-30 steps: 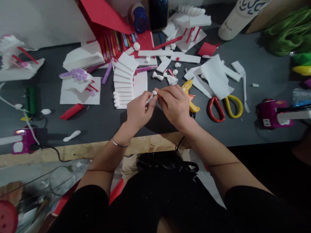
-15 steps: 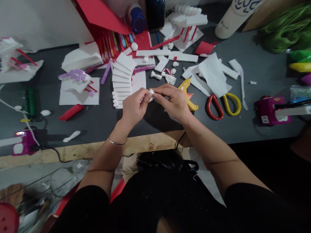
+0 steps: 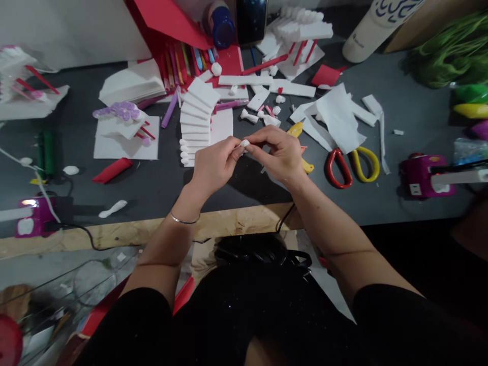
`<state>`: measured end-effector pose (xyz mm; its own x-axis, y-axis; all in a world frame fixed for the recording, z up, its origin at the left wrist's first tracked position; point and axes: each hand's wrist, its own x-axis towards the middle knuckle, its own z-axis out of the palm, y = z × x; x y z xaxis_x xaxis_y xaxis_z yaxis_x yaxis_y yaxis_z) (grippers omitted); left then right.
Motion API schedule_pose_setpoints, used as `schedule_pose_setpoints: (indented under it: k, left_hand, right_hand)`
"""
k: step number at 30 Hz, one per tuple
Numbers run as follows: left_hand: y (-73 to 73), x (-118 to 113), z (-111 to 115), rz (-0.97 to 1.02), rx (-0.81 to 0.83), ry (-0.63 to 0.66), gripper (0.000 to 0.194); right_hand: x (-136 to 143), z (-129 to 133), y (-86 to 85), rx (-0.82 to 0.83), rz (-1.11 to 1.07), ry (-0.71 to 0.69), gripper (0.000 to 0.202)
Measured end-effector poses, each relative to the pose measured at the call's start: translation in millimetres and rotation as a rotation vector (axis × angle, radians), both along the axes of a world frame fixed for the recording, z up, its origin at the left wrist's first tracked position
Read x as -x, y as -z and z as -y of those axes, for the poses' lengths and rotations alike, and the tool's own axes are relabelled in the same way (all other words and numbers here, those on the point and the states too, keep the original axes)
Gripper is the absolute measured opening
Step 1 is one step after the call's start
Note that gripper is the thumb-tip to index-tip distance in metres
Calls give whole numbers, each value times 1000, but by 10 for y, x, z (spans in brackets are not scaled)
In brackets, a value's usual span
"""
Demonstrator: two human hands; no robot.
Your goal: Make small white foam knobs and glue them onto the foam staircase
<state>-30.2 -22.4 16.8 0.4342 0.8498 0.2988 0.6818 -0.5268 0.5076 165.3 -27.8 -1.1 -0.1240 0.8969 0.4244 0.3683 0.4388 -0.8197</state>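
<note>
A small white piece [image 3: 244, 144] is pinched between the fingertips of my left hand [image 3: 216, 161] and my right hand [image 3: 281, 152], over the front part of the grey table. Its exact shape is partly hidden by the fingers. Just left of my hands, a curved stack of white strips with rounded ends [image 3: 195, 122] lies on a white sheet. Yellow pliers-like tool [image 3: 295, 129] lies partly covered by my right hand. Small twisted white pieces [image 3: 249, 117] are scattered beyond my fingertips.
Scissors with red and yellow handles [image 3: 338, 169] lie right, beside white paper [image 3: 337, 114]. Left are a white model with purple topping [image 3: 122, 112] and a red roll [image 3: 112, 171]. A white bottle [image 3: 371, 33], dark phone [image 3: 250, 20] and purple power socket [image 3: 427, 175] stand around.
My hands have shifted slightly right, and the fingers have turned a little around the white piece. The right hand covers more of the yellow tool. The whole view has shifted slightly.
</note>
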Motion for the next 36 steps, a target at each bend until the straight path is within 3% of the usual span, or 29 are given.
schedule_pose_setpoints:
  k: [8,17,26,36]
  left_hand:
    - [62,-77,62,50,20,-21,44]
    - [81,-162,143,137,25,-40,45]
    - [17,-174,161,111,-4,-17,46]
    - [28,-151,131,126,34,-129,53]
  right_hand:
    - [79,47,68,-123,41,121,15]
    - [107,31,177,-235,125,200,20]
    - [111,33,184,-248,121,217,20]
    - [128,99,98,-290,152,105,18]
